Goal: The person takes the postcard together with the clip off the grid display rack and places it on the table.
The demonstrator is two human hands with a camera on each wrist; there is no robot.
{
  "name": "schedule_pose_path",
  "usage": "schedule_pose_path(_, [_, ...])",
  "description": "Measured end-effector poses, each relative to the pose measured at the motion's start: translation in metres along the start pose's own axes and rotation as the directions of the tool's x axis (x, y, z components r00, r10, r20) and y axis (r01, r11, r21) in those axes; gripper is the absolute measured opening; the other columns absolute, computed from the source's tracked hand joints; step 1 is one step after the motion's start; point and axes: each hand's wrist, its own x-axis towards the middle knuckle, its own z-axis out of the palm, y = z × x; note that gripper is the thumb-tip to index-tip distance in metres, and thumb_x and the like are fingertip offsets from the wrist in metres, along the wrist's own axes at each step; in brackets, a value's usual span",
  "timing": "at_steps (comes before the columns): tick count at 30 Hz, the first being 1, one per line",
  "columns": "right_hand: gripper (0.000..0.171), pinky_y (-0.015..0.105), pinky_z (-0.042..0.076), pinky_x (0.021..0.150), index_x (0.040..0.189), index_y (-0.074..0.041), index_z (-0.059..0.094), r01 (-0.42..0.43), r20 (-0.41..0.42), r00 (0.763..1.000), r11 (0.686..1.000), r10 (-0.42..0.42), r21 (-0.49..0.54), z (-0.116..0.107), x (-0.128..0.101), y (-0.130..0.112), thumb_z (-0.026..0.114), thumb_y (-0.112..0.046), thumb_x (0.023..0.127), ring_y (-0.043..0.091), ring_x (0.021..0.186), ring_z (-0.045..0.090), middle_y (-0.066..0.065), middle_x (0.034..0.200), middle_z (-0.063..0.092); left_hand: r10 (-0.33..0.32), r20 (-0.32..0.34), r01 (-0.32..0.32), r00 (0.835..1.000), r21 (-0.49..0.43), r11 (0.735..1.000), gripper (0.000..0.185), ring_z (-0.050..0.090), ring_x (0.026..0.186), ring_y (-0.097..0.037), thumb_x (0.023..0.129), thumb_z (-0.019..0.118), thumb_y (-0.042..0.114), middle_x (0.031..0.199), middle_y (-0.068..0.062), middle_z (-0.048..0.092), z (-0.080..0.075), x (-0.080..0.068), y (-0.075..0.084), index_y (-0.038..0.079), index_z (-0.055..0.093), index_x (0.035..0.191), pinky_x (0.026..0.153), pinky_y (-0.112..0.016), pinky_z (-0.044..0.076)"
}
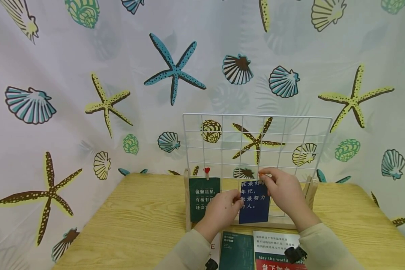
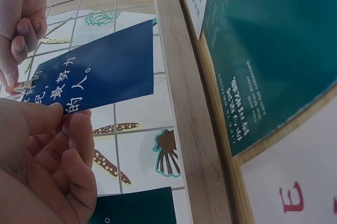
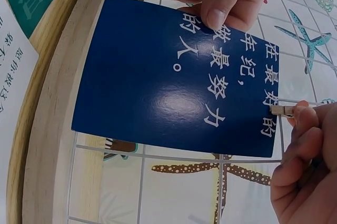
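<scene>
Blue card, glossy and rectangular, lies against the white wire grid; we see our left hand pinching its edge, right hand pinching a small wooden clip at its top.

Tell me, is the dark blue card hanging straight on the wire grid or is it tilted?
Tilted. In the head view the dark blue card leans slightly against the wire grid, while the left hand pinches its edge and the right hand holds a small clip at its top.
</scene>
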Motion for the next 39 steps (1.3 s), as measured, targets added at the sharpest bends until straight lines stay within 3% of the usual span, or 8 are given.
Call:
schedule_pose_path(13, [0.025, 0.034, 0.042, 0.049, 0.121, -0.017, 0.072, -0.004, -0.017, 1.000, 1.000, 0.004, 0.004, 0.0010, -0.0010, 0.0020, 0.059, -0.030, 0.104, 0.013, 0.055, 0.056, -0.002, 0.079, 0.070, -0.001, 0.001, 0.001, 1.000, 0.014, 1.000, 0.007, 0.054, 0.069, -0.008, 0.101, 0.065, 0.026, 0.081, 0.012, 0.062, -0.0004, -0.0002, -0.0001, 0.019, 0.068, 0.100, 0.062, -0.031, 0.046])
schedule_pose_path(39, [0.022, 0.033, 0.038, 0.046, 0.115, -0.017, 0.073, 0.025, -0.077, 0.997, 1.000, -0.024, 0.009, -0.0011, -0.0018, 0.0020, 0.059, -0.030, 0.104, 0.014, 0.054, 0.052, -0.003, 0.068, 0.063, 0.006, -0.005, -0.005, 1.000, 0.007, 1.000, 0.007, 0.054, 0.067, -0.009, 0.101, 0.065, 0.026, 0.079, 0.012, 0.060, -0.0036, -0.0027, 0.0011, 0.020, 0.067, 0.098, 0.061, -0.031, 0.045])
